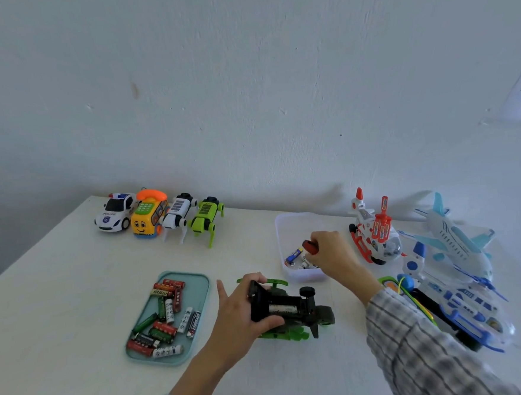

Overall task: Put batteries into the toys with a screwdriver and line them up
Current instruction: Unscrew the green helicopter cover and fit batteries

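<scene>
Near the front middle of the white table [73, 272], a dark green toy vehicle [292, 310] lay turned over, its open battery bay facing up with one battery [281, 308] visible inside. The left hand [245, 309] gripped this toy at its left end, thumb under the near side and fingers curled over the far side, the index finger pointing up and free. Just behind the toy, the right hand [331, 251] was over the clear plastic box [299, 247], closed around the red and black handle of a screwdriver [310, 246]; the tip was hidden. A small blue battery lay in that box. To the left, a teal tray [195, 294] held many loose batteries. At the back left, four toys stood in one row: police car [115, 212], yellow phone bus [148, 214], white robot dog [178, 215], green robot dog [206, 218]. On the right side lay a red and white helicopter [372, 232] and blue and white planes [451, 261].
</scene>
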Demonstrator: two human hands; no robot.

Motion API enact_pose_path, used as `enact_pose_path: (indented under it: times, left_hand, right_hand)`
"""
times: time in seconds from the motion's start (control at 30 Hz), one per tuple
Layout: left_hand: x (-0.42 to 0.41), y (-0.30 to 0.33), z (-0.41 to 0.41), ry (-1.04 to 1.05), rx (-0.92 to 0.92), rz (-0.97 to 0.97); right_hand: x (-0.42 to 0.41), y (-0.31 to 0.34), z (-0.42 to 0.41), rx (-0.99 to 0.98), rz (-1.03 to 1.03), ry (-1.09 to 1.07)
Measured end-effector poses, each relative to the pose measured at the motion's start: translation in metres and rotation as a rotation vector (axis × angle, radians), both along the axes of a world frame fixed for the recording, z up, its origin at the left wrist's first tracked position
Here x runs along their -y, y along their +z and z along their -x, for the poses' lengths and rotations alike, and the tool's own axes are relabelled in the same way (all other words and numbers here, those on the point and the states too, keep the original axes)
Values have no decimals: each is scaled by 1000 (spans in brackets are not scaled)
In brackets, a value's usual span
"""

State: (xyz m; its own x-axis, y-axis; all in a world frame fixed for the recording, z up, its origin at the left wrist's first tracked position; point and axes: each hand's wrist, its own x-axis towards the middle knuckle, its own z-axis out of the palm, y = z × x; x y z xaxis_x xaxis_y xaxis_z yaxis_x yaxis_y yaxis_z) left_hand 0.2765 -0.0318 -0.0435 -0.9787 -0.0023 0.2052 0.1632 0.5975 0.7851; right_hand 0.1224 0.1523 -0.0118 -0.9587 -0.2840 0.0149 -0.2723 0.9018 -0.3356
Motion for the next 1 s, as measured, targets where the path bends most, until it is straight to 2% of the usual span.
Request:
enact_pose_path:
  times: [0.1, 0.17, 0.27, 0.37, 0.47, 0.6, 0.77, 1.0]
  left_hand:
    - [-1, -2, 0, 23, -36, -12]
    - [-2, -3, 1, 33, -39, -25]
    - [-1, -6, 4, 36, -31, -22]
    - [-1, -8, 7, 32, -38, -19]
    - [-1, -10, 8, 24, -48, -17]
    - [-2, -12, 7, 23, -68, -8]
    - [-2, -11, 6, 25, -87, 14]
    - [-3, -12, 5, 43, -127, 36]
  right_hand:
    - [-3, 22, -21, -166, 108, -34]
    - [-2, 42, -43, -292, 278, -38]
    - [3, 59, -75, -256, 620, -1]
    - [11, 58, -95, -310, 717, 79]
    - [17, 52, -102, -355, 721, 148]
    - [23, 42, -97, -284, 579, 180]
    - [28, 38, -95, -241, 524, 203]
    - [20, 35, -95, -187, 742, -8]
